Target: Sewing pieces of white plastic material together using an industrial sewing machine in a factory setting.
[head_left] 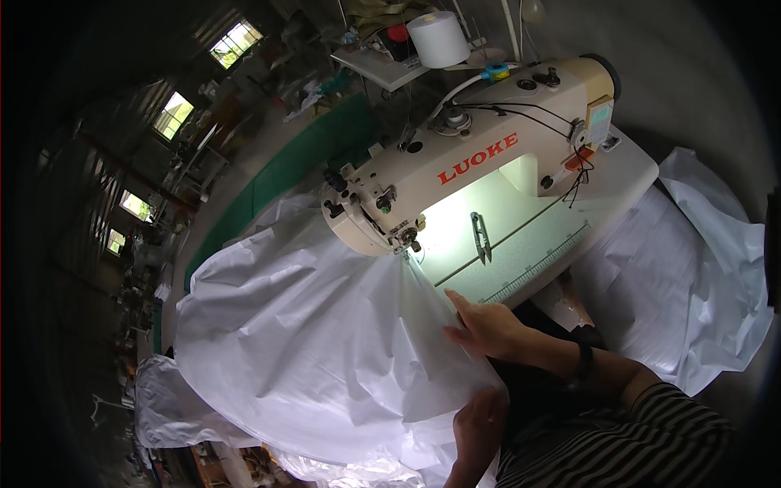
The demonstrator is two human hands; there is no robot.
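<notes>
A large sheet of thin white fabric (317,325) lies in folds under and left of the white sewing machine (488,138). Its gathered edge runs up to the presser foot and needle (413,250), where a lamp shines. My right hand (488,327) rests along the fabric's right edge by the front of the machine bed, index finger stretched out and apart from the finger below it. Lower down, my left hand (482,416) has its fingers curled around that same edge; the fingertips are partly hidden. Small thread snips (480,238) lie on the bed, beneath the machine arm.
More white fabric (659,276) hangs at the right of the machine. A white thread cone (439,39) stands behind it. Green cloth or board (285,175) runs along the far left edge of the table. Clear plastic (350,470) shows at the bottom.
</notes>
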